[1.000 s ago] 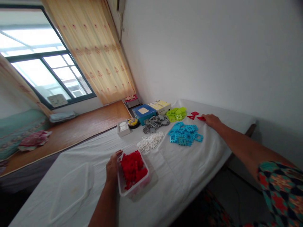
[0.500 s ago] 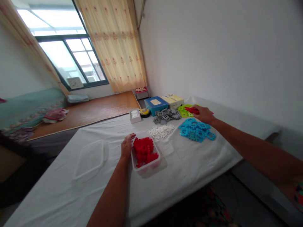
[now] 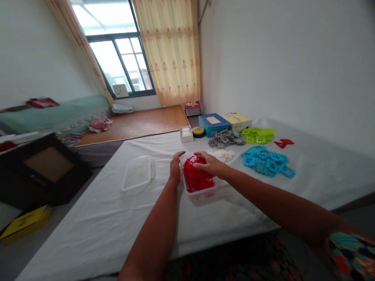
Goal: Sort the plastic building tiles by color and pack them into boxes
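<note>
A clear plastic container full of red interlocking tiles stands on the white-covered table. My left hand rests flat against the container's left wall, fingers stretched out. My right hand hovers over the container's top, fingers curled round red tiles at the pile. A few loose red tiles lie far right on the sheet.
The container's clear lid lies to the left. Piles of white, grey, green and blue tiles lie behind. A blue box, a yellow box, a small white box and a tape roll stand at the far edge.
My right hand came back from the far red tiles, carrying some, to the container. My head turned, so the scene shifted right. My left hand stayed at the container.
</note>
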`<state>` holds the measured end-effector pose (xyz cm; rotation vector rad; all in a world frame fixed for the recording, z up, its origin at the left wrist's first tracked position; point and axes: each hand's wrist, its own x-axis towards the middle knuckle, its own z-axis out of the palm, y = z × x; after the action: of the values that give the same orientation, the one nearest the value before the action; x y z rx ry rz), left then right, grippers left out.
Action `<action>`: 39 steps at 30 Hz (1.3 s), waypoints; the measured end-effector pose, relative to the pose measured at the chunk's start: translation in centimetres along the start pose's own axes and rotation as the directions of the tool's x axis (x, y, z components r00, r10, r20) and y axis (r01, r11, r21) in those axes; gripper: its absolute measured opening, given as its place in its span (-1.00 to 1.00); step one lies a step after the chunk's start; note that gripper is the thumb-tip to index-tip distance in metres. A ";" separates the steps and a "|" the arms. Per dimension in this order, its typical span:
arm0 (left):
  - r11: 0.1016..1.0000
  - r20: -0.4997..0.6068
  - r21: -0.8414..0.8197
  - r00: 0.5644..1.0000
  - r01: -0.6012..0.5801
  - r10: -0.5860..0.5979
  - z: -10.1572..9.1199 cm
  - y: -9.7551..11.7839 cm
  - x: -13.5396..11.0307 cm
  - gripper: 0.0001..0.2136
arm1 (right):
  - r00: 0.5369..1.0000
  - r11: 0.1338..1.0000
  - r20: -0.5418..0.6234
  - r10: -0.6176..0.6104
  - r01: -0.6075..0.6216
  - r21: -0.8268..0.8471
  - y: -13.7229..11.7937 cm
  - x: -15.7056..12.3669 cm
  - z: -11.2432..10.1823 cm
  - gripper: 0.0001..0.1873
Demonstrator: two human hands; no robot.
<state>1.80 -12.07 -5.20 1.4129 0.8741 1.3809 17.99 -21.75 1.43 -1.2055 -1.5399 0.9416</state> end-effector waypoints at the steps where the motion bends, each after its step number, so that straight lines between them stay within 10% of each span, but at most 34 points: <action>1: 0.999 0.012 -0.036 1.000 0.012 -0.012 0.1 0.3 -0.2 -0.45 | 1.000 1.000 -0.009 0.004 -0.004 0.007 0.2 -0.2 0.1 -0.47; 10: 0.981 0.118 0.064 0.978 -0.181 0.173 0.3 0.9 -0.4 -0.74 | 0.962 0.864 0.062 -0.267 0.268 -0.426 0.4 -5.0 -2.3 -0.67; 24: 1.000 0.061 -0.018 0.998 0.001 0.000 0.7 0.9 -0.6 -0.49 | 0.801 0.599 0.389 -0.455 0.598 -0.532 -0.5 -3.7 0.2 -0.67; 30: 0.971 0.085 -0.184 0.986 0.155 -0.141 0.6 1.0 -0.7 -0.38 | 0.882 0.659 0.307 -0.357 0.471 -0.587 -0.5 -2.6 -1.2 -0.79; 35: 0.995 0.045 -0.061 0.996 0.076 -0.073 0.6 1.0 -0.6 -0.49 | 0.808 0.698 0.417 -0.417 0.578 -0.423 -0.6 -3.5 -1.2 -0.66; 39: 0.997 0.055 -0.057 0.997 0.058 -0.054 0.6 0.7 -0.4 -0.49 | 0.900 0.709 0.219 -0.376 0.431 -0.558 0.2 -3.6 -1.3 -0.63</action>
<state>2.28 -12.74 -4.58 1.3648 0.8257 1.3103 19.61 -25.16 0.86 -1.1626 -2.1610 0.2035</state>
